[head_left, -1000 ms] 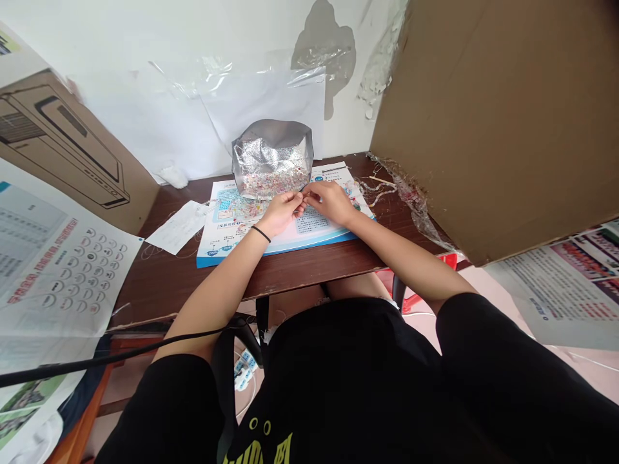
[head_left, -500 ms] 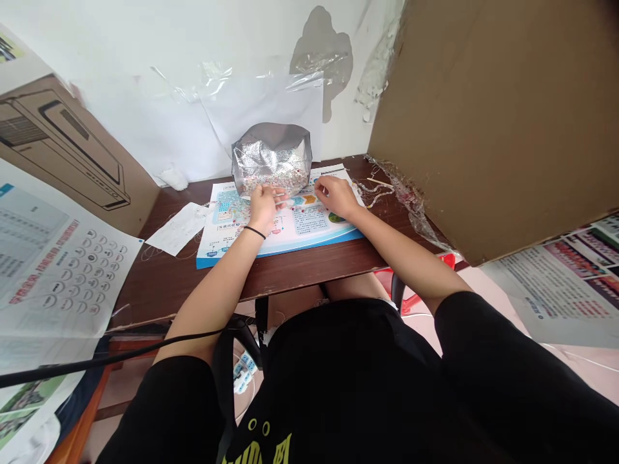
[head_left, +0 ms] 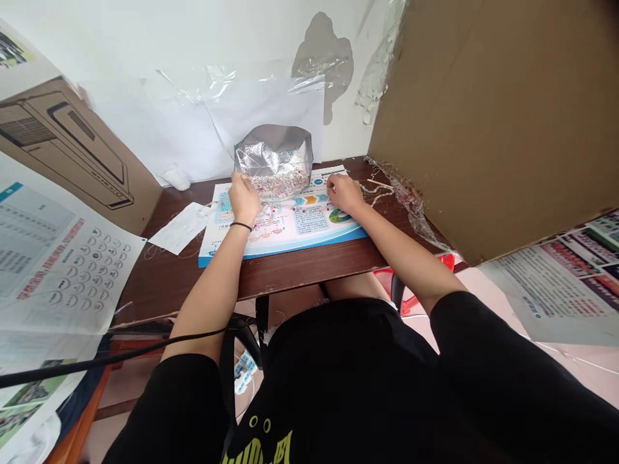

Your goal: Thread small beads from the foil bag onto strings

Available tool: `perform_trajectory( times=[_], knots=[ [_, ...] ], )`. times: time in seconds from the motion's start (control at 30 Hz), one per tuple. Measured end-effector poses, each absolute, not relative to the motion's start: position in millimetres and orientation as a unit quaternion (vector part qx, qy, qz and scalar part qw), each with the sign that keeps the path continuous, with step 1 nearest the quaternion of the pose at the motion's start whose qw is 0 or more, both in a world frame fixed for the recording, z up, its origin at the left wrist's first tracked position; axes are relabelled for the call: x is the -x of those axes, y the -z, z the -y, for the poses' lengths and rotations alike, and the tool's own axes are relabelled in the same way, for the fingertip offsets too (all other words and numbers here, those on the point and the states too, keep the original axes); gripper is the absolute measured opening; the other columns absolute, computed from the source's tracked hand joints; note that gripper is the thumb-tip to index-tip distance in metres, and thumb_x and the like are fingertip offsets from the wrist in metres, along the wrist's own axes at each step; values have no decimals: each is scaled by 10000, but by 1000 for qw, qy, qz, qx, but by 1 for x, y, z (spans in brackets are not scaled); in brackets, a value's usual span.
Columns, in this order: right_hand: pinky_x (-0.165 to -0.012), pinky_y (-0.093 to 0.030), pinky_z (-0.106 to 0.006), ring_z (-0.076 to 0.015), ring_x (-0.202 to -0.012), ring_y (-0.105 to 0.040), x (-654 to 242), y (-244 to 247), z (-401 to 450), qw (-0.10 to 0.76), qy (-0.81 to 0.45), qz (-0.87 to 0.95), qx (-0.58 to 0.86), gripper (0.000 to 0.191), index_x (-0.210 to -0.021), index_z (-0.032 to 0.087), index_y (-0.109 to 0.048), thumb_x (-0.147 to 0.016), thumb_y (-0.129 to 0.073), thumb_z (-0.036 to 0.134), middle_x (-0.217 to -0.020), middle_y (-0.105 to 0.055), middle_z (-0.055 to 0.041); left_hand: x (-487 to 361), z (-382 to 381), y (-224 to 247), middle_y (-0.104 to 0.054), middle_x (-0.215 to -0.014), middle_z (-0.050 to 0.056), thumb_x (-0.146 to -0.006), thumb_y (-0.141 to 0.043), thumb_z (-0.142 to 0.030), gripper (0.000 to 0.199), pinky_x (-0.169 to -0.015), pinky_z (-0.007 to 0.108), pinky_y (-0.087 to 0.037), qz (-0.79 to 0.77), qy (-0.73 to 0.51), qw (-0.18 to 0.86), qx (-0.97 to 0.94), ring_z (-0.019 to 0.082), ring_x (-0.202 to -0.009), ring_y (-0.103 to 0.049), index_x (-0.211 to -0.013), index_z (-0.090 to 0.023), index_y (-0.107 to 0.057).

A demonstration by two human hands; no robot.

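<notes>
Moved apart since the close pinch a moment ago: left hand (head_left: 244, 200) cupped at the lower corner of the silver foil bag (head_left: 273, 151) of beads (head_left: 279, 185), right hand (head_left: 344, 194) fingertips-down on the printed board (head_left: 309, 222) atop the wooden surface (head_left: 309, 264), any fine pinched strand too small to tell.

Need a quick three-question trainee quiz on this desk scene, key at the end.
1. What white sheet lies on the wooden desk left of the printed board?
2. True or false: the right hand is inside the silver foil pouch.
3. Fill in: the black wristband is on the ___ wrist.

Key: 1. a loose paper slip; 2. false; 3. left.
</notes>
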State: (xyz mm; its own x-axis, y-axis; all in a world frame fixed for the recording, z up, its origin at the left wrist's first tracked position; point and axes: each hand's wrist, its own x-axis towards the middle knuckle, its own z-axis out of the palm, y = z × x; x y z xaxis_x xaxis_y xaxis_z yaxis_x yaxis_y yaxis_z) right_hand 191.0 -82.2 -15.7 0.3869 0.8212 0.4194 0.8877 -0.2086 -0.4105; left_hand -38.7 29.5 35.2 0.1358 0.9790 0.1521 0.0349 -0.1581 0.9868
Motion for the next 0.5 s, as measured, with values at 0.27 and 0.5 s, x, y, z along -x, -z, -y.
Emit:
perform_trajectory(
  times=[0.27, 0.5],
  knots=[
    [-894, -439, -473, -335, -1085, -567, -186, 5, 89, 248, 52, 543, 800, 236, -983, 173, -667, -931, -447, 107, -1127, -717, -159, 36, -15, -37, -628, -795, 86, -956, -535, -198, 121, -839, 340, -461, -458, -299, 203, -812, 268, -958, -655, -988, -200, -651],
    [-973, -405, -590, -383, -1184, -536, -181, 3, 92, 219, 28, 546, 808, 240, -1046, 168, -654, -898, -476, 105, -1201, -696, -182, 30, -14, -32, -703, -827, 60, -990, -458, -193, 207, -881, 379, -519, -349, -295, 331, -826, 209, -863, -684, -860, -192, -620]
  ],
)
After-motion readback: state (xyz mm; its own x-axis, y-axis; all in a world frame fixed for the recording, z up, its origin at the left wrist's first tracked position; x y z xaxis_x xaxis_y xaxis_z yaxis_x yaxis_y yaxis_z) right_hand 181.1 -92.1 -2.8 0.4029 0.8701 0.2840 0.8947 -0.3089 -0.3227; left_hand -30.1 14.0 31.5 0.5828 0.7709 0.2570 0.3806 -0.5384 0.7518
